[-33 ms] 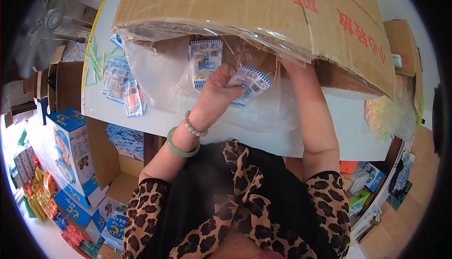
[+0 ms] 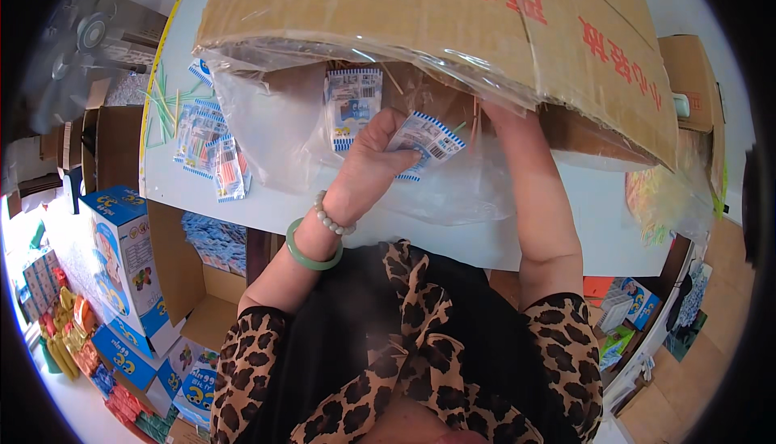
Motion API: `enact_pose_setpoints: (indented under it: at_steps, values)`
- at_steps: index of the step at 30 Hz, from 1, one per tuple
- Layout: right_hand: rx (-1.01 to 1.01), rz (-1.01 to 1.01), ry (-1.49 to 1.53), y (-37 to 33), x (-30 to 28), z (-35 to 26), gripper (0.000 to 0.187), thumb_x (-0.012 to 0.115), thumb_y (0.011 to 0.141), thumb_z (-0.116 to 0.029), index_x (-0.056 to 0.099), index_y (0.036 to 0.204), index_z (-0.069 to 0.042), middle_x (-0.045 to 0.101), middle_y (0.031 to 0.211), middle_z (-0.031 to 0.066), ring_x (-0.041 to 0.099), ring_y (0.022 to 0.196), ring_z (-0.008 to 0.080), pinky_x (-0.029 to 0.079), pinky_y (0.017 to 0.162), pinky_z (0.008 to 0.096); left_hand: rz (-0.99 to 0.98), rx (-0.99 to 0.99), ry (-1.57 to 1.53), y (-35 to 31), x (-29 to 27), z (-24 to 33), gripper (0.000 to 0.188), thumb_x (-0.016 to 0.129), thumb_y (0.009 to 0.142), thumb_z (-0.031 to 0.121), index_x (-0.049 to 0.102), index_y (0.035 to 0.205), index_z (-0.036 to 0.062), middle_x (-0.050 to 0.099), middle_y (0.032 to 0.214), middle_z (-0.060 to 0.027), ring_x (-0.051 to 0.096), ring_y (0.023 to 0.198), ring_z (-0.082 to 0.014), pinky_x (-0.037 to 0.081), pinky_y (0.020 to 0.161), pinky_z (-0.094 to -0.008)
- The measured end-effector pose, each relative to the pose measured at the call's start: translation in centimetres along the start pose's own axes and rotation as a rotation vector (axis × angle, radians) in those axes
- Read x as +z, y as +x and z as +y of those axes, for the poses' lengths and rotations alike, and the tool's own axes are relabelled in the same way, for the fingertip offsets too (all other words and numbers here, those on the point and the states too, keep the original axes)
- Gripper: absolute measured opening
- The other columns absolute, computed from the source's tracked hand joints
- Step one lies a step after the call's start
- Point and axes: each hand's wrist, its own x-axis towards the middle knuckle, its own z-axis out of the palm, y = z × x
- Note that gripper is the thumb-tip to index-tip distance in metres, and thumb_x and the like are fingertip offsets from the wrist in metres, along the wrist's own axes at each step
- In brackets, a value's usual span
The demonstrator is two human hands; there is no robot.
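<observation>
My left hand (image 2: 373,153) pinches a small blue-and-white printed packet (image 2: 433,137) between thumb and fingers, just outside the mouth of a large cardboard carton (image 2: 364,12). A thin green stick end pokes out beside that packet. My right hand (image 2: 503,114) reaches under the carton's upper edge, and its fingers are hidden inside. A few thin sticks (image 2: 475,113) stand near its wrist. Another flat packet (image 2: 354,105) lies at the carton's opening, left of my left hand. Clear plastic lining (image 2: 279,141) spills from the carton onto the white table (image 2: 614,242).
Several filled packets (image 2: 228,168) and loose green sticks (image 2: 164,113) lie on the table's left. Below is an open box of packets (image 2: 214,242), beside blue printed boxes (image 2: 121,238). A fan (image 2: 90,33) stands far left. A plastic bag of coloured sticks (image 2: 659,202) sits at right.
</observation>
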Motion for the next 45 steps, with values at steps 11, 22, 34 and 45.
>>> enact_pose_setpoints:
  at_steps: [11, 22, 34, 45]
  values:
    - [-0.412, 0.308, -0.149, 1.7, 0.5, 3.8, 0.057, 0.057, 0.081, -0.039, 0.042, 0.127, -0.01, 0.044, 0.13, 0.0111, 0.039, 0.121, 0.028, 0.031, 0.101, 0.0389, -0.275, 0.417, 0.684, -0.5, -0.3, -0.8, 0.016, 0.058, 0.062, -0.012, 0.058, 0.07, 0.0019, 0.062, 0.094, -0.0132, 0.057, 0.097, -0.0215, 0.047, 0.075, -0.0291]
    - [0.053, -0.009, -0.046, 2.4, 3.3, -2.3, 0.037, 0.053, 0.081, -0.028, 0.054, 0.112, -0.008, 0.055, 0.113, 0.0157, 0.047, 0.107, 0.0369, 0.036, 0.092, 0.0423, -0.421, 0.183, 0.806, -2.1, -1.7, -1.5, 0.019, 0.054, 0.057, -0.018, 0.051, 0.066, -0.0009, 0.059, 0.1, -0.0219, 0.045, 0.117, -0.0335, 0.047, 0.079, -0.033]
    - [0.032, -0.198, 0.524, -2.1, 5.3, 4.9, 0.031, 0.054, 0.083, -0.021, 0.056, 0.109, -0.004, 0.059, 0.107, 0.014, 0.051, 0.106, 0.0279, 0.036, 0.092, 0.0341, -0.293, 0.068, 0.632, -2.2, -2.7, 0.7, 0.013, 0.062, 0.075, 0.003, 0.056, 0.086, 0.0019, 0.059, 0.09, -0.0118, 0.057, 0.095, -0.0172, 0.045, 0.075, -0.0281]
    - [0.094, -0.06, 0.571, -3.0, 4.6, -2.6, 0.025, 0.055, 0.078, -0.012, 0.059, 0.101, -0.004, 0.061, 0.093, 0.0115, 0.056, 0.089, 0.0258, 0.043, 0.081, 0.0372, 0.033, 0.486, 0.498, 3.9, 1.4, 3.1, 0.025, 0.054, 0.082, 0.005, 0.053, 0.106, 0.0, 0.059, 0.091, -0.0092, 0.056, 0.082, -0.0174, 0.045, 0.074, -0.0291]
